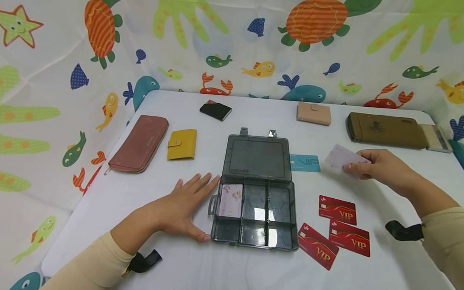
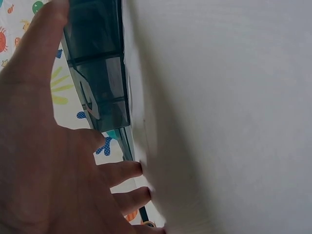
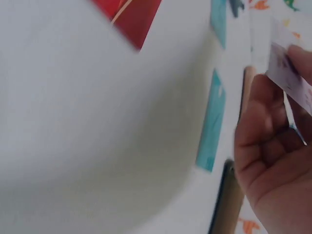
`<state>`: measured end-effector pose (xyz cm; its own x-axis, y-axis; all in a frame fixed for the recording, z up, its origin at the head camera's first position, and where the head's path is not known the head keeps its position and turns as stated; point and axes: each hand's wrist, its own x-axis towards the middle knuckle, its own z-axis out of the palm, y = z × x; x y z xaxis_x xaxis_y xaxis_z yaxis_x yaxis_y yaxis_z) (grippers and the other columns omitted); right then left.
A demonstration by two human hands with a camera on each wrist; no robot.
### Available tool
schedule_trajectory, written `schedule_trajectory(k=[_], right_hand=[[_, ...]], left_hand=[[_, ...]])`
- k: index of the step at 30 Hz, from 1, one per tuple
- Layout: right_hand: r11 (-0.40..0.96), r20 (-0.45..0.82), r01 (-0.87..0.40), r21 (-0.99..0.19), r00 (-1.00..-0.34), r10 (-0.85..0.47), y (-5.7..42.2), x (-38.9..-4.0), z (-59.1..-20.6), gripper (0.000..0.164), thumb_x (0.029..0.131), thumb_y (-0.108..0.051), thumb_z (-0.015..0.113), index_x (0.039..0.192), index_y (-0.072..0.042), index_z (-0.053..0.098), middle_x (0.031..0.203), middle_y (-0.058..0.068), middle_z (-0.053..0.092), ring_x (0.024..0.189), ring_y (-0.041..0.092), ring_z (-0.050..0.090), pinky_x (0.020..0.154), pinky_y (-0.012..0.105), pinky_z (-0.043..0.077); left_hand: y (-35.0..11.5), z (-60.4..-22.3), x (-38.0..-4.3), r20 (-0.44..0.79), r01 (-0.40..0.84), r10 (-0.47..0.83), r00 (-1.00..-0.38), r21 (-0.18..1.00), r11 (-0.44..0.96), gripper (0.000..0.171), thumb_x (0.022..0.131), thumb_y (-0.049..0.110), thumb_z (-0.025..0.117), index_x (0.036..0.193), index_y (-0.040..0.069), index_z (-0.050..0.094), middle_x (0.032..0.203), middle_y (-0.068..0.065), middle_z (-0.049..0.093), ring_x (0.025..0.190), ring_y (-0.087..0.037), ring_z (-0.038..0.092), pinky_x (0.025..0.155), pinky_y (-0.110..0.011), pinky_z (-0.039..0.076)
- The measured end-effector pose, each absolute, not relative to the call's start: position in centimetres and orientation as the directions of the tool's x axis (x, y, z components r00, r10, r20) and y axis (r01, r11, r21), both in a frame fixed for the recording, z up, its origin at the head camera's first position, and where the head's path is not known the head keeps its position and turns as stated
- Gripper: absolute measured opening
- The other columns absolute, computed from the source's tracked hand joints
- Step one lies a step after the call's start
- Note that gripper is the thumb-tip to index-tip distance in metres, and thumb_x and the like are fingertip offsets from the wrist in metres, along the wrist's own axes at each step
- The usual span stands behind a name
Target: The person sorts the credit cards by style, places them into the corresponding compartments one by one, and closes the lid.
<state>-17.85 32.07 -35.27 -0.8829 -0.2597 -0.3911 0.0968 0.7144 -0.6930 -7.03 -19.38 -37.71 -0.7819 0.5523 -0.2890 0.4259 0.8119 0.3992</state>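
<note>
My right hand (image 1: 382, 167) pinches a pale pink card (image 1: 344, 158) above the right half of the table; this card (image 3: 291, 80) also shows between thumb and fingers in the right wrist view. Spread fingers and thumb of my left hand (image 1: 180, 208) rest on the table along the left side of a dark see-through divided box (image 1: 253, 244), fingertips right at its wall. The box's lid (image 1: 259, 157) lies folded back. A pink flowered card (image 1: 231, 200) lies in the upper left compartment. A blue VIP card (image 1: 305, 163) lies right of the lid, and three red VIP cards (image 1: 337, 210) below it.
A brown zip wallet (image 1: 140, 144) and a yellow wallet (image 1: 182, 144) lie left of the box. Along the back are a black card holder (image 1: 216, 110), a beige wallet (image 1: 313, 113) and an olive long wallet (image 1: 386, 130). A patterned cloth (image 1: 238, 43) hangs behind.
</note>
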Motion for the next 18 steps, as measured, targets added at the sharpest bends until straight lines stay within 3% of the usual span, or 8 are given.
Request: schedule_trajectory(k=[8, 18], right_hand=[[0.504, -0.249, 0.106, -0.857, -0.942, -0.225, 29.2, -17.1, -33.9, 0.058, 0.097, -0.043, 0.068, 0.138, -0.004, 0.056, 0.124, 0.021, 0.06, 0.088, 0.04, 0.069, 0.076, 0.041, 0.06], [0.522, -0.24, 0.039, -0.852, -0.915, -0.324, 24.5, -15.4, -32.5, 0.049, 0.097, -0.037, 0.071, 0.135, -0.006, 0.064, 0.103, 0.024, 0.066, 0.083, 0.041, 0.058, 0.065, 0.035, 0.055]], left_hand=[[-19.4, -37.8, -7.0, -0.286, 0.43, 0.552, -0.783, 0.394, 0.813, 0.139, 0.062, 0.081, 0.077, 0.166, 0.027, 0.002, 0.171, -0.007, 0.004, 0.155, -0.035, 0.003, 0.115, -0.07, 0.004], [-19.4, -37.9, -7.0, -0.29, 0.43, 0.551, -0.782, 0.389, 0.815, 0.14, 0.062, 0.085, 0.074, 0.165, 0.029, -0.001, 0.171, -0.007, 0.004, 0.155, -0.035, 0.003, 0.114, -0.071, 0.004]])
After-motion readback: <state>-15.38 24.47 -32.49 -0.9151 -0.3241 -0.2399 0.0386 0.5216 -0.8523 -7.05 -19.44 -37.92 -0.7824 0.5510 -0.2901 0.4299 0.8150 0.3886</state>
